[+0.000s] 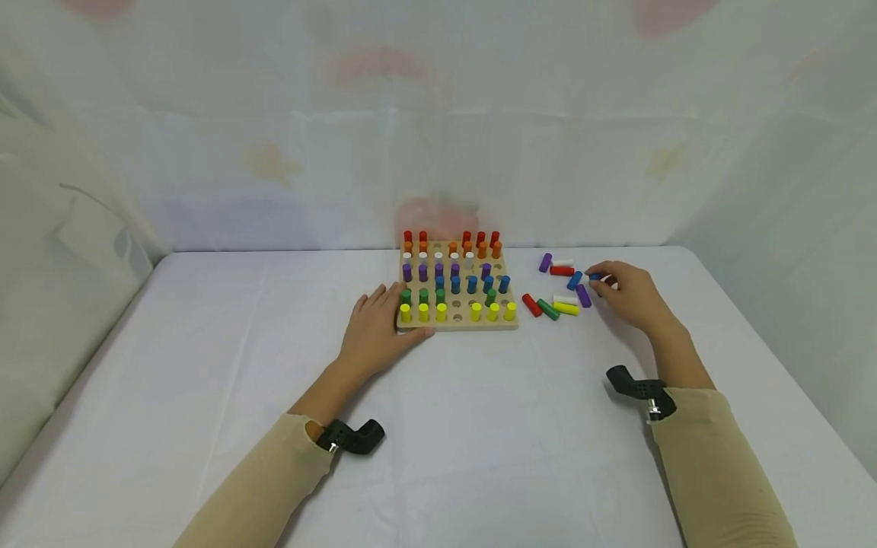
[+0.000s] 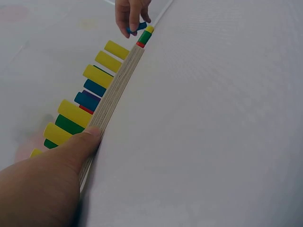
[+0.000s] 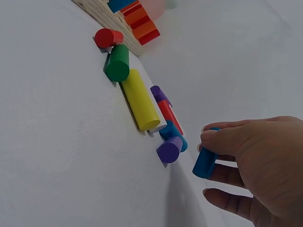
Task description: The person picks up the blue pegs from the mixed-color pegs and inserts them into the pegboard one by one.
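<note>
The person's right hand (image 1: 626, 293) pinches a short blue peg (image 3: 206, 161) between thumb and fingertips, just above the white worktop (image 1: 479, 426). The peg is clear of the surface and tilted, right beside the scatter of loose pegs to the right of the board. In that scatter lie a purple peg (image 3: 169, 149) nearest the hand, a long yellow peg (image 3: 141, 100), a green peg (image 3: 117, 63) and a red peg (image 3: 108, 38) closest to the board, with another blue one, a red one and a white one among them.

The left hand (image 1: 379, 326) lies flat with relaxed fingers on the worktop at the near left corner of the wooden pegboard (image 1: 457, 323), its thumb pressed against the board's edge; it holds nothing. The board stands near the far middle of the worktop and carries upright pegs in rows by colour: red and orange at the back, then white, purple, blue, green, and yellow along the front. Several holes show bare wood.
</note>
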